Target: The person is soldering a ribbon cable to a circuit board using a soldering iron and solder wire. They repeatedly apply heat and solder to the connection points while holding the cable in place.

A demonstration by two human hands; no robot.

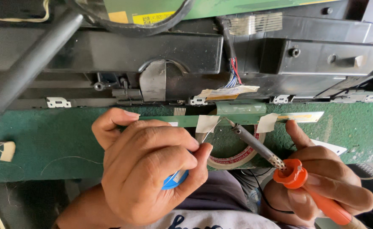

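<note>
- Now the soldering iron (257,145), gripped at its orange handle by the right hand (322,186), tips onto the narrow green circuit strip (220,120).
- Left hand (148,169) pinches solder wire (202,138) beside it, clutching a blue spool (174,180).
- Tape roll (233,157) lies beneath on the green table (46,135).

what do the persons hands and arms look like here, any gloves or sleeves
Both hands are bare: no gloves, rings or watch show on the left hand or the right hand. The left forearm is uncovered as far as the frame shows, with no sleeve reaching it. The fingernails are short and unpainted. The right wrist is cut off by the frame edge, so a sleeve there cannot be told.
</note>
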